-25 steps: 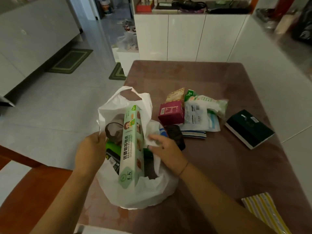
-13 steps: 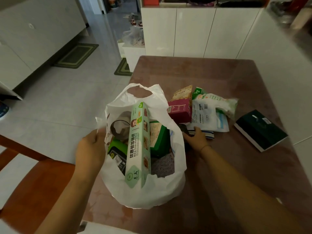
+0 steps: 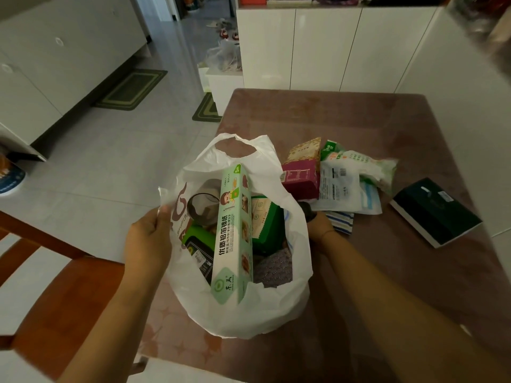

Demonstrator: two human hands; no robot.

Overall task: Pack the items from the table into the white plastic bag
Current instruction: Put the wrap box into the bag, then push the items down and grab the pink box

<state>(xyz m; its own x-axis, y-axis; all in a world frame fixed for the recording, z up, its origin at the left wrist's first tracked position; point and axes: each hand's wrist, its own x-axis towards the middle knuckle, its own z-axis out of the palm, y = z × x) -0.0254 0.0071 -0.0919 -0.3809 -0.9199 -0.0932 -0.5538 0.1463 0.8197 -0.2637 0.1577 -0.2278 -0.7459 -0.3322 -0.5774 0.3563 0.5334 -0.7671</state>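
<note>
Found white plastic bag [image 3: 249, 319] standing open on the tabletop [image 3: 331, 114], close to the left edge and towards the near one, one handle loop raised at the far side. Logged inside it: long pale-green box [image 3: 235, 233] leaning on end, top poking above the rim; grey roll [image 3: 204, 205] just left of that; green carton [image 3: 266, 225] just right of it; dark packet [image 3: 199, 250] with white label low on the left; purple patterned piece [image 3: 273, 269] low on the right. Saw left hand [image 3: 146, 239] gripping the bag's left rim, fingers curled onto the plastic, mouth held wide. Saw right hand [image 3: 320, 228] just outside the bag's right wall, fingers curled round a small dark object [image 3: 306, 212]; could not tell what kind, partly hidden by the rim. Counted loose items mid-tabletop, right of the bag: maroon box [image 3: 300, 176] against the bag wall, beige packet [image 3: 304, 152] behind it, white pouches [image 3: 340, 186] overlapping, green-and-white packet [image 3: 376, 168] at the pile's far right, striped cloth [image 3: 340, 221] under the pouches' near side, beside the right hand. Noted dark green box [image 3: 435, 211] lying flat by the right edge, apart from the pile. Noted wooden chair [image 3: 55, 286] off the left edge.
</note>
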